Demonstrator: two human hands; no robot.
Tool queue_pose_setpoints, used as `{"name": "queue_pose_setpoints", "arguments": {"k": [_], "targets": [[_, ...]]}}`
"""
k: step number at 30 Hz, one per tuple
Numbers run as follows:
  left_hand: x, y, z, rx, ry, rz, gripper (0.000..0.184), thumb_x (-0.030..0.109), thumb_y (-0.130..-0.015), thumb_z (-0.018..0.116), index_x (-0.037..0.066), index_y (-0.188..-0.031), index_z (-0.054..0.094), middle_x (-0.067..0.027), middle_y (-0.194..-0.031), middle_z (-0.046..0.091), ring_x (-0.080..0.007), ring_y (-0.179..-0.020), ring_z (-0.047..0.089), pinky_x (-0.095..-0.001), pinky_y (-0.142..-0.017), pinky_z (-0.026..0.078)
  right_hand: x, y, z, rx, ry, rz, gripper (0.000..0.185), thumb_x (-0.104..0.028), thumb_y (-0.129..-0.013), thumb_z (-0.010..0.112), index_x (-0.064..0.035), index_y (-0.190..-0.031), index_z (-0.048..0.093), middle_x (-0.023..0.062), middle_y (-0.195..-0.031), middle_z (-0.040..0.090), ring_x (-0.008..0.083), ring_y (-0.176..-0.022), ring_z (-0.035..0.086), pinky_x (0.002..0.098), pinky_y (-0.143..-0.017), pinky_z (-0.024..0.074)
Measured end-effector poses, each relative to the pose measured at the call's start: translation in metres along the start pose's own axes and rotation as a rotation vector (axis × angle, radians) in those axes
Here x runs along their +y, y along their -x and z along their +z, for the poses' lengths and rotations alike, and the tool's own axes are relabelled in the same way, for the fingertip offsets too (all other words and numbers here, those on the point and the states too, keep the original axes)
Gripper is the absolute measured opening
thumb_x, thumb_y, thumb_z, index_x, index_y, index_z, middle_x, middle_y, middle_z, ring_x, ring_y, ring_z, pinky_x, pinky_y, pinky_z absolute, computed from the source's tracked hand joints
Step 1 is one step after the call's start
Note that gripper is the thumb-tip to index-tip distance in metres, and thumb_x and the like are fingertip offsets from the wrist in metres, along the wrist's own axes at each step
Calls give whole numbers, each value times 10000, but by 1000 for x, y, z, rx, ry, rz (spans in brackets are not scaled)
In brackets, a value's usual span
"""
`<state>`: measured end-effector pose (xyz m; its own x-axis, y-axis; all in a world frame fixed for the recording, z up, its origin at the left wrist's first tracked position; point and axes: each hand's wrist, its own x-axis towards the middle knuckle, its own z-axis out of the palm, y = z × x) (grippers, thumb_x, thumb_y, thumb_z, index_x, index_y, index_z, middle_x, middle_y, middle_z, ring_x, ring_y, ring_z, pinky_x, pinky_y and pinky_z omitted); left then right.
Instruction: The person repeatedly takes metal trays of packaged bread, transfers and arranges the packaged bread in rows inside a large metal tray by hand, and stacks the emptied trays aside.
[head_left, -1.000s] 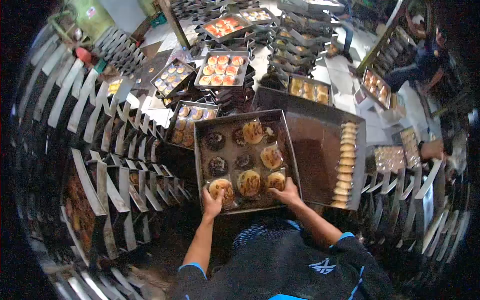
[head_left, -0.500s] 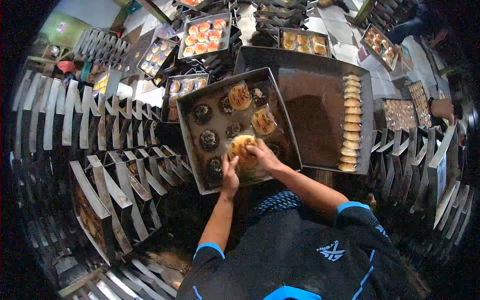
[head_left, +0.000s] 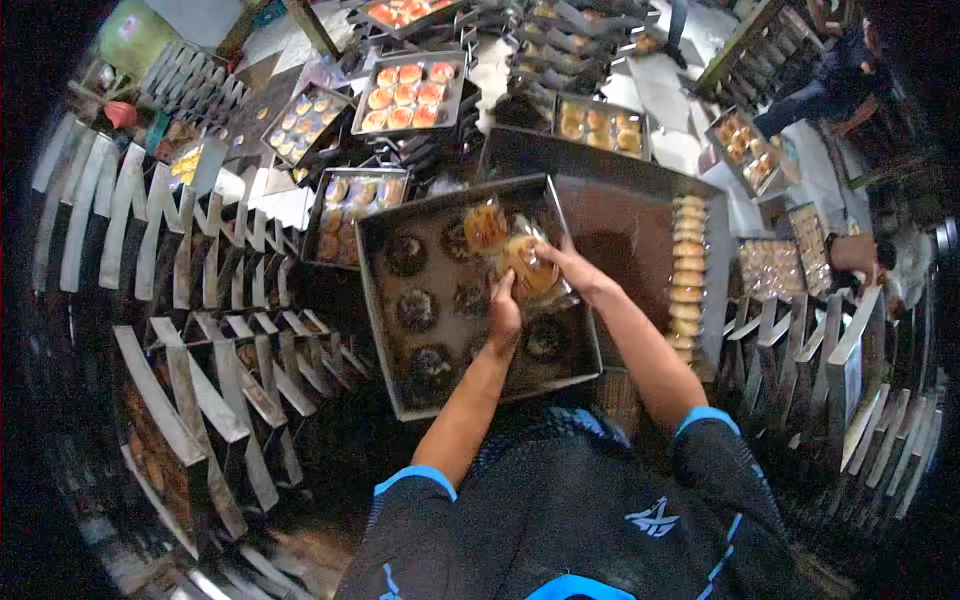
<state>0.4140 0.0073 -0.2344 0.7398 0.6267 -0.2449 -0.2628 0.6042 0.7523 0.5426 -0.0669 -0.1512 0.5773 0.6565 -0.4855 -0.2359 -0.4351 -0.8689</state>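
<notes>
My left hand (head_left: 506, 312) and my right hand (head_left: 572, 266) close around wrapped buns (head_left: 527, 262) over the right part of a square metal tray (head_left: 392, 378). Another wrapped bun (head_left: 486, 226) lies at the tray's upper middle, just above the held ones. Several dark round marks (head_left: 417, 310) show on the tray floor. Right of this tray, a larger dark tray (head_left: 620, 215) carries a column of wrapped buns (head_left: 687, 280) along its right side. How many buns are between my hands is hard to tell.
Stacked metal trays (head_left: 200, 400) rise at the left, and more (head_left: 800, 340) at the right. Trays of red-topped buns (head_left: 410, 95), wrapped buns (head_left: 350, 205) and yellow buns (head_left: 600, 128) stand ahead. A person (head_left: 835, 80) is at the upper right; a co-worker's arm (head_left: 855, 253) shows at the right.
The buns at the tray's near edge have left their places. Both my hands have moved up and right within the tray and now hold buns there. The tray sits slightly tilted compared with before.
</notes>
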Motion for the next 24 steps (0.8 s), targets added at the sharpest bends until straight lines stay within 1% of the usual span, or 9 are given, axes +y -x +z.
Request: {"name": "queue_pose_setpoints", "arguments": {"k": [3,7,9,11,14,15,17,20,24], "targets": [[21,13,21,4,229,-182,411,257,-929,343,-29,-1186,487,-126,-1199,515,-232,-1169,433,-332,-1040,268,0,9,-1,-273,-282,295,684,-522,-823,512,-46,-1303,408,130,-1272,468,226,-1210,402,339,-1016,301],[39,32,18,22,-256,-135,459,293,-899,376,-17,-1226,464,-108,-1257,474,-221,-1203,399,-339,-1046,260,18,42,22,-224,-471,70,656,-516,-862,442,-64,-1331,364,114,-1289,452,220,-1221,393,347,-1029,296],[50,30,24,-74,-140,93,473,291,-914,355,-1,-1280,418,-94,-1299,440,-215,-1228,376,-339,-1049,256,5,40,29,-184,-507,-77,650,-513,-875,418,-62,-1338,349,111,-1292,448,220,-1225,389,348,-1035,290],[64,-4,12,-166,-37,57,498,338,-931,345,7,-1301,389,-78,-1312,430,-218,-1214,397,-337,-1044,265,-24,23,41,-94,-435,-162,619,-501,-892,385,-67,-1332,353,100,-1306,434,221,-1223,391,349,-1026,295],[90,-68,0,-156,-5,16,514,398,-959,309,16,-1300,359,-79,-1268,440,-198,-1186,412,-322,-1013,305,-61,-30,53,-133,-485,-22,618,-524,-880,386,-76,-1306,403,90,-1286,468,225,-1167,452,356,-973,355],[95,-82,-4,69,-310,150,513,379,-965,267,4,-1268,442,-83,-1270,476,-193,-1191,415,-320,-1036,273,-74,-37,55,-93,-428,67,612,-528,-877,387,-83,-1296,423,88,-1273,486,224,-1141,480,358,-951,379],[95,-94,-8,-64,-9,25,538,408,-966,276,17,-1324,366,-87,-1300,435,-197,-1212,388,-317,-1023,284,-70,-56,53,-214,-449,61,656,-555,-863,396,-81,-1316,399,100,-1277,478,233,-1149,478,372,-947,391],[94,-97,-29,-43,-43,-94,536,410,-955,303,14,-1303,404,-90,-1278,460,-187,-1194,408,-316,-1010,298,-50,-82,56,-400,-556,16,712,-594,-841,407,-81,-1334,378,112,-1283,471,244,-1162,474,388,-946,405],[70,-96,-49,52,-348,93,535,412,-924,364,12,-1272,438,-89,-1251,485,-196,-1156,451,-328,-991,331,-18,-90,58,-377,-565,-86,766,-616,-814,421,-93,-1366,331,111,-1351,400,242,-1224,400,381,-1001,330]]}}
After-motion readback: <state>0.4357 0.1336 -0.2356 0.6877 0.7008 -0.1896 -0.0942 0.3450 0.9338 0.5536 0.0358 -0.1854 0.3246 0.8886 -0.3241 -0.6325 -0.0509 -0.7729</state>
